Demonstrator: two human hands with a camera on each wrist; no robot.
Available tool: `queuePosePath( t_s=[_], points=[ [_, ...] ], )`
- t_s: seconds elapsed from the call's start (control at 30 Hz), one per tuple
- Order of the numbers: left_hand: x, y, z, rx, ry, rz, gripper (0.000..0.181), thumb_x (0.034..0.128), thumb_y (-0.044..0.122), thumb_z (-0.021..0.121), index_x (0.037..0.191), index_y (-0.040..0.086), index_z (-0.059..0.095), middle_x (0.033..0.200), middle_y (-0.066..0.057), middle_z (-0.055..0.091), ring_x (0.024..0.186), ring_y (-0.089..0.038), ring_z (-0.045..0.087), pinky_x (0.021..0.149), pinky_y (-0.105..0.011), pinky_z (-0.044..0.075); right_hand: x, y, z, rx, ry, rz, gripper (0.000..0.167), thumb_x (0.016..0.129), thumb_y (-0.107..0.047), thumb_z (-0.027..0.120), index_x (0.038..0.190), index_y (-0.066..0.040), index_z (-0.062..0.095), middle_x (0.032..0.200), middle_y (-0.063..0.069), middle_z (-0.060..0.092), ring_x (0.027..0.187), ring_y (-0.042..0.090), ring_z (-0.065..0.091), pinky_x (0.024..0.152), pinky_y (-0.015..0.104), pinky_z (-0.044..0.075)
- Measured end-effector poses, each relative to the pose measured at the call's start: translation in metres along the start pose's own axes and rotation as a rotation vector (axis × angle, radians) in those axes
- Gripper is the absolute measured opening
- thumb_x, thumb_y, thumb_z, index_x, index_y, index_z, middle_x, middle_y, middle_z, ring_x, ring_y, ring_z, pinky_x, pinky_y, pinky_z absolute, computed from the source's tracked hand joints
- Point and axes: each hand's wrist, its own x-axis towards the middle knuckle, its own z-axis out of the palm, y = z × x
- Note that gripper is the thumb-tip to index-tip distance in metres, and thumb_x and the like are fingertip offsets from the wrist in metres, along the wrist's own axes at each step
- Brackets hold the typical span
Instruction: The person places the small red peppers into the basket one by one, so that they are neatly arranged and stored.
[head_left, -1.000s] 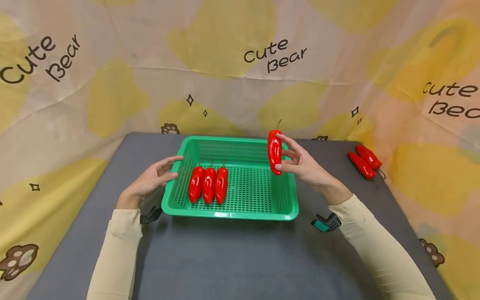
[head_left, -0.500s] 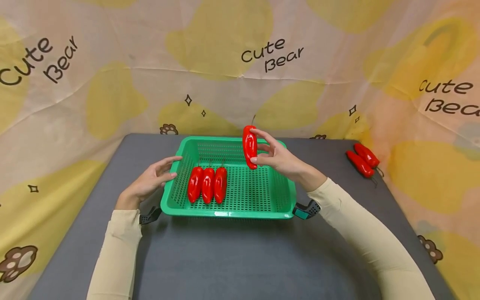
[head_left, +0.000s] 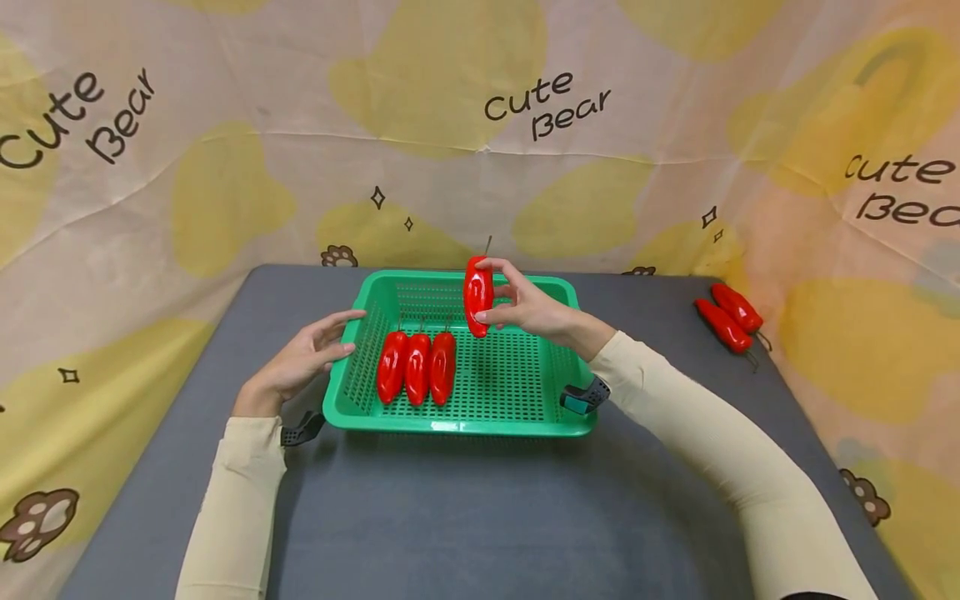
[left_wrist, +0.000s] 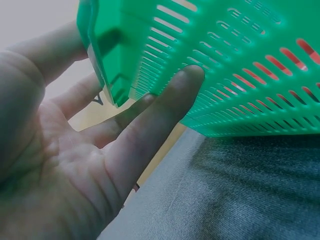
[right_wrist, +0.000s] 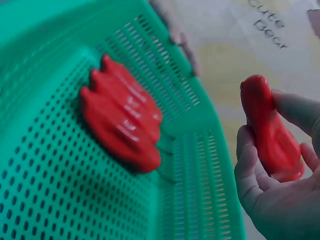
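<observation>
A red pepper is pinched upright between the thumb and fingers of the right hand, above the green basket. In the right wrist view the same pepper lies between thumb and fingers, clear of the basket. Three red peppers rest side by side in the left part of the basket, stems pointing away. The left hand is at the basket's left rim; in the left wrist view its fingers touch the outside of the perforated wall, only loosely bent.
Two more red peppers lie together at the far right of the grey table. A patterned cloth with printed words hangs behind the table and along its sides. Dark straps are on both wrists.
The right hand has carried its pepper leftward from the basket's right side to above its middle. The left hand and the three peppers in the basket stay where they were.
</observation>
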Motion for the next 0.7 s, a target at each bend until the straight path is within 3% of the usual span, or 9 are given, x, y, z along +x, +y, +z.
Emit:
queuePosePath(
  t_s=[0.17, 0.4, 0.57, 0.7],
  points=[
    [0.001, 0.001, 0.000, 0.008, -0.002, 0.001, 0.061, 0.1023, 0.024, 0.059, 0.158, 0.022, 0.034, 0.170, -0.011, 0.016, 0.149, -0.045, 0.029, 0.104, -0.066, 0.040, 0.006, 0.007, 0.000, -0.024, -0.035, 0.049, 0.071, 0.097, -0.007, 0.065, 0.152, -0.028, 0.026, 0.129, 0.018, 0.054, 0.096, 0.025, 0.070, 0.085, 0.040, 0.052],
    [0.000, 0.001, -0.001, 0.026, 0.001, 0.006, 0.061, 0.1022, 0.024, 0.059, 0.158, 0.021, 0.034, 0.171, -0.012, 0.014, 0.152, -0.045, 0.022, 0.100, -0.057, 0.040, 0.013, 0.024, 0.001, -0.009, -0.102, 0.074, 0.073, 0.096, -0.004, 0.064, 0.154, -0.025, 0.025, 0.138, 0.020, 0.049, 0.113, 0.032, 0.063, 0.107, 0.063, 0.043],
    [0.001, 0.000, 0.000, 0.020, 0.000, 0.011, 0.061, 0.1026, 0.023, 0.058, 0.158, 0.021, 0.034, 0.171, -0.012, 0.015, 0.150, -0.044, 0.026, 0.098, -0.053, 0.042, 0.012, 0.035, 0.005, -0.014, -0.149, 0.131, 0.074, 0.095, -0.003, 0.065, 0.154, -0.025, 0.027, 0.145, 0.018, 0.044, 0.124, 0.035, 0.055, 0.110, 0.065, 0.040],
    [0.001, 0.000, 0.000, 0.007, 0.000, 0.017, 0.060, 0.1028, 0.023, 0.058, 0.158, 0.020, 0.034, 0.170, -0.013, 0.015, 0.150, -0.044, 0.026, 0.102, -0.059, 0.041, 0.011, 0.040, 0.008, -0.033, -0.168, 0.179, 0.073, 0.094, -0.008, 0.068, 0.153, -0.028, 0.029, 0.144, 0.016, 0.047, 0.126, 0.034, 0.054, 0.110, 0.062, 0.041]
  ],
)
